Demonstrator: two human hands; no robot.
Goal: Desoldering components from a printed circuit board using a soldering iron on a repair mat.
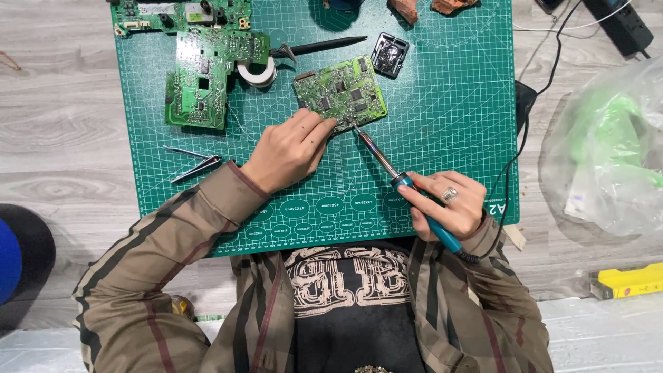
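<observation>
My left hand (pixel 286 150) rests on the green cutting mat (pixel 442 124), its fingertips pressing the near left edge of a small green circuit board (pixel 342 91). My right hand (pixel 445 204) grips the blue handle of a soldering iron (pixel 397 178). The iron's metal tip touches the near edge of that board, just right of my left fingertips. A ring shows on one finger of my right hand.
Larger green circuit boards (pixel 204 69) lie at the mat's far left, with a white tape roll (pixel 259 71), a black pointed tool (pixel 324 46) and a small black part (pixel 389 53). Metal tweezers (pixel 193 164) sit left. A clear plastic bag (pixel 611 152), black cables and a yellow box (pixel 628 280) lie right.
</observation>
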